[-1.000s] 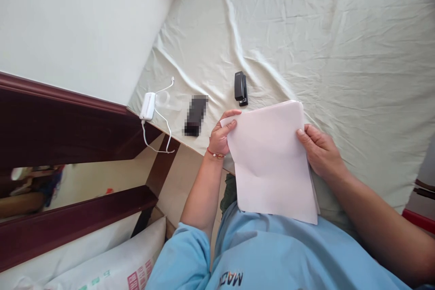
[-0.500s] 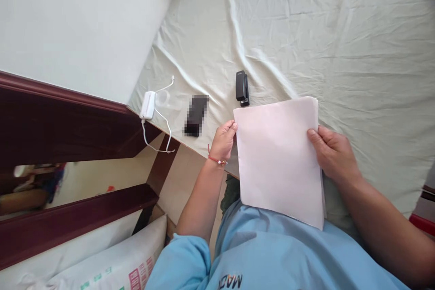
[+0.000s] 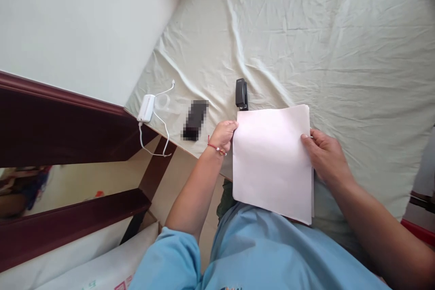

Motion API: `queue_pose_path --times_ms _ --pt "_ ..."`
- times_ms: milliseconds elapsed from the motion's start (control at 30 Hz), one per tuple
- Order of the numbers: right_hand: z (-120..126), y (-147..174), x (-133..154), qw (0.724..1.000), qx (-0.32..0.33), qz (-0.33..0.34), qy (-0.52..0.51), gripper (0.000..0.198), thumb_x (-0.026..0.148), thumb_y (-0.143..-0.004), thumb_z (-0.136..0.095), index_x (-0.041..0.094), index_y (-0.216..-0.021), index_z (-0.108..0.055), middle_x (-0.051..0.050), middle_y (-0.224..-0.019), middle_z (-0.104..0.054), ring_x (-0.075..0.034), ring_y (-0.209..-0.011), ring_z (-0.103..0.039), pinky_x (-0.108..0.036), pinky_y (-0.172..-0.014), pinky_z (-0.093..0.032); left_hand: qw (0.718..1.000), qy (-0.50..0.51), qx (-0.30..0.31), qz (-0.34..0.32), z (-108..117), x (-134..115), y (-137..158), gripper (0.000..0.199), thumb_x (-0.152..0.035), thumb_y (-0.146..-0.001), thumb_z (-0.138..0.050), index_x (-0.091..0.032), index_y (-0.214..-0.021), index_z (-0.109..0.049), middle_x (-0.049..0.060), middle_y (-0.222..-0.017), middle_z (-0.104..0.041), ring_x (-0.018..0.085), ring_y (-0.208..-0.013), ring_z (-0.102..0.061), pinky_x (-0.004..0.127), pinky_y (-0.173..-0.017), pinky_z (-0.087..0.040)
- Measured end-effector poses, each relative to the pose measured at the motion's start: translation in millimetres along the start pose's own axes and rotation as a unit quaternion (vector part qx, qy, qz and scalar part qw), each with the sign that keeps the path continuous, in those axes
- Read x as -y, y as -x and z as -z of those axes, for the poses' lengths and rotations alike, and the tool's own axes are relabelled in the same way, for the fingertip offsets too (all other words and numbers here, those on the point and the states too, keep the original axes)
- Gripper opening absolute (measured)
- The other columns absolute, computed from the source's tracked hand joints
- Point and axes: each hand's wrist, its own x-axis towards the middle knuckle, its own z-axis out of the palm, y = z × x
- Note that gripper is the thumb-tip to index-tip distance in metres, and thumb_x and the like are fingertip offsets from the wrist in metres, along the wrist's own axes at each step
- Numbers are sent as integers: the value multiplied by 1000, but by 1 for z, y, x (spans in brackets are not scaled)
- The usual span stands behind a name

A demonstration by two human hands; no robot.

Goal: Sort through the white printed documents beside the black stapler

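Beside the stapler, left fingers and right fingers pinch the paper stack.

I count one left hand and one right hand, two in all, and just one red bracelet. There's one stack of white paper; it's more than one sheet, but how many I can't tell. On the one pale cloth I see one black stapler, one dark item too blurred to name, and one white device. As for the white cable, I can't say whether it's one or two. Off to the left, two dark-red boards and at least one white sack.
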Motion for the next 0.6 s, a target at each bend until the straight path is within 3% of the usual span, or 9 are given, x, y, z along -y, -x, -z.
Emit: queue_pose_path --times_ms 133,367,600 --pt "1 -7 10 997 3 -54 -50 31 46 -94 -58 20 -102 -74 -5 -78 -73 -22 -61 -62 -29 -48 -42 1000 3 3 4 0 -3 -6 23 -16 -74 -73 -20 -54 -62 -2 -54 -60 13 -55 -55 25 -54 -44" --pt "4 -25 21 999 -3 -36 17 31 44 -94 -54 20 -99 -73 -3 -71 -69 -21 -59 -57 -30 -51 -37 1000 4 -4 11 -2 -8 -16 20 -12 -74 -69 -18 -57 -62 -2 -55 -59 13 -54 -54 27 -58 -45" --pt "1 -30 22 985 -69 33 152 27 39 -93 -50 23 -73 -57 -2 -62 -57 -19 -59 -48 -33 -59 -32 999 -32 -25 11 -9 -21 -17 8 -16 -74 -69 -16 -67 -65 -2 -55 -59 14 -52 -55 25 -51 -42"
